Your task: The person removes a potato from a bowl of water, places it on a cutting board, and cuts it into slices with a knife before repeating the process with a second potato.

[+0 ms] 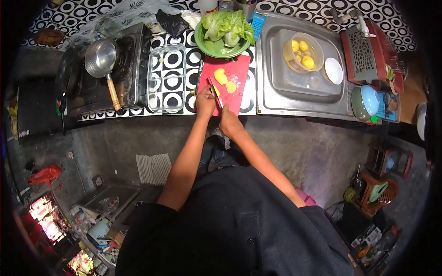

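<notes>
A red cutting board (241,69) lies on the tiled counter, with yellow potato slices (221,77) on its middle. My right hand (230,123) is closed round the handle of a knife (214,89), whose blade points up and to the left across the board. On the board's left side, my left hand (205,102) has its fingers bent together against a yellow potato piece (217,91) beside the blade. The fingers partly hide that piece. Small wet bits lie scattered round the slices.
Behind the board stands a green bowl (220,53) of leafy greens (230,28). A glass dish (166,103) and a stove with a saucepan (101,57) are to the left. In the sink (299,103), right, sit a tub of potatoes (307,62) and a white bowl (333,71).
</notes>
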